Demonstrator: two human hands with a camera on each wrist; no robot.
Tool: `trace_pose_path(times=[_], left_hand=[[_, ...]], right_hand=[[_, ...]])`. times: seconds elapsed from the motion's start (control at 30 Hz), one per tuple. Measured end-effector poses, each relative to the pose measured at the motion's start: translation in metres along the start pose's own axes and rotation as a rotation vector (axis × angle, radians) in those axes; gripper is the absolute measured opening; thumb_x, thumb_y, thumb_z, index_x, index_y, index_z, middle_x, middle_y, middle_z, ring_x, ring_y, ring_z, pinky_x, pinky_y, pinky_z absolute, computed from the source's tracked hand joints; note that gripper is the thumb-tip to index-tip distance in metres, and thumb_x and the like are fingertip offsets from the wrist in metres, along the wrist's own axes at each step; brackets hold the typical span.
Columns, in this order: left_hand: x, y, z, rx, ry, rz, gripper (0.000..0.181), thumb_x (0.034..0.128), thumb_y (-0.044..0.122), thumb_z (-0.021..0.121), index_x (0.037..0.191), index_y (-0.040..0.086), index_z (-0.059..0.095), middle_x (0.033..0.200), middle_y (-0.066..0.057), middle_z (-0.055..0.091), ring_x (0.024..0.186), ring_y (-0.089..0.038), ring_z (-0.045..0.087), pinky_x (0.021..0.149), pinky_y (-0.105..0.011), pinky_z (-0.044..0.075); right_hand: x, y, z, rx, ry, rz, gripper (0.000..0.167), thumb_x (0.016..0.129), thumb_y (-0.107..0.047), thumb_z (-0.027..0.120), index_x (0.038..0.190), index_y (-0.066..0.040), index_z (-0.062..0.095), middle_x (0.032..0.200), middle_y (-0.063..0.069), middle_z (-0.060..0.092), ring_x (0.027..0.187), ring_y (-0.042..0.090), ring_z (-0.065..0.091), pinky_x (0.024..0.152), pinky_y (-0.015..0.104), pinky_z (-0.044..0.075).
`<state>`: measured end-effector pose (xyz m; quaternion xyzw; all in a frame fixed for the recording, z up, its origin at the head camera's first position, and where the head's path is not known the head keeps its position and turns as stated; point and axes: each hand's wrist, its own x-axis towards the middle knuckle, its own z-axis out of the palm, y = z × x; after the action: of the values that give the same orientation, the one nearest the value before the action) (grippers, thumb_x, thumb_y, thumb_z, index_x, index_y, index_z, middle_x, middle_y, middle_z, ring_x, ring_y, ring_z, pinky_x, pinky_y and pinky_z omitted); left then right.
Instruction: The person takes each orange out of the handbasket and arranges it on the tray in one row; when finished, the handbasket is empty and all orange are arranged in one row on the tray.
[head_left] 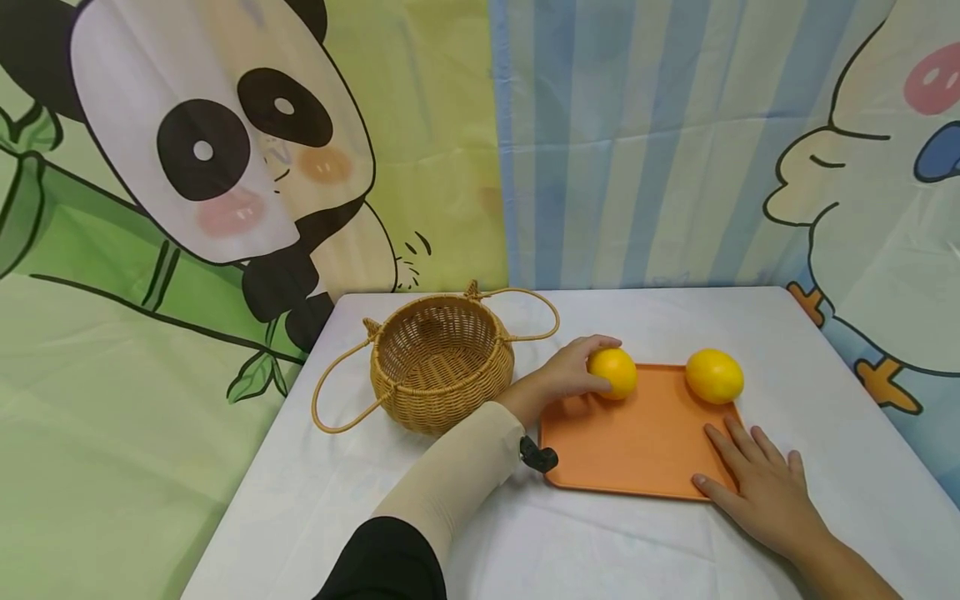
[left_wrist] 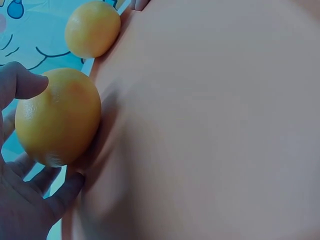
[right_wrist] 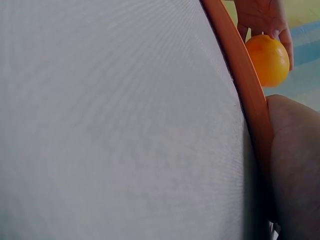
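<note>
Over the far left corner of an orange tray (head_left: pixel 637 450), my left hand (head_left: pixel 573 368) holds an orange (head_left: pixel 613 373). In the left wrist view the thumb (left_wrist: pixel 31 86) lies on one side of that orange (left_wrist: pixel 60 120), with fingers on the other side. A second, more oval yellow-orange fruit (head_left: pixel 714 377) sits at the tray's far right corner. My right hand (head_left: pixel 768 492) rests on the right edge of the tray, its fingers spread and fairly straight. In the right wrist view the tray's rim (right_wrist: pixel 245 85) runs beside part of that hand (right_wrist: pixel 295 160).
A round wicker basket (head_left: pixel 442 408) with two looped handles stands left of the tray, beside my left forearm. A white cloth (head_left: pixel 600 550) covers the table. Behind it hangs a curtain (head_left: pixel 637 150) with cartoon animals and stripes.
</note>
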<state>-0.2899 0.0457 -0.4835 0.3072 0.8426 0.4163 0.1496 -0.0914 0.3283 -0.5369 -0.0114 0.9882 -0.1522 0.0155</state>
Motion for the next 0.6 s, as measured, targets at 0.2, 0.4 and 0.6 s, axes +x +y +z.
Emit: trace_pose_path(times=[0.2,0.4,0.6], left_hand=[[0.0001,-0.0011,-0.0015,0.005,0.015,-0.020,0.078,0.0856,0.020,0.089,0.156,0.024,0.056,0.156,-0.002,0.051,0.131,-0.018,0.054,0.107,-0.035,0.048],[-0.0034,-0.0014,-0.0030,0.005,0.027,-0.026,0.078,0.0867,0.023,0.090,0.157,0.025,0.055,0.159,-0.004,0.048,0.139,-0.025,0.052,0.110,-0.040,0.048],[-0.0094,0.0007,0.0003,0.013,0.071,-0.025,0.079,0.0858,0.031,0.092,0.156,0.025,0.056,0.159,-0.003,0.047,0.133,-0.019,0.054,0.108,-0.036,0.048]], right_hand=[[0.0006,-0.0004,-0.0004,0.021,-0.007,0.002,0.100,0.099,-0.075,0.054,0.164,-0.001,0.036,0.170,0.034,0.017,0.150,0.067,0.011,0.106,0.089,-0.010],[0.0010,-0.0011,-0.0044,0.044,-0.022,0.007,0.101,0.099,-0.075,0.055,0.164,-0.001,0.036,0.170,0.035,0.016,0.150,0.067,0.009,0.106,0.089,-0.012],[0.0016,-0.0010,-0.0055,0.053,-0.035,0.015,0.101,0.098,-0.075,0.056,0.163,0.000,0.038,0.169,0.037,0.017,0.149,0.069,0.009,0.105,0.089,-0.012]])
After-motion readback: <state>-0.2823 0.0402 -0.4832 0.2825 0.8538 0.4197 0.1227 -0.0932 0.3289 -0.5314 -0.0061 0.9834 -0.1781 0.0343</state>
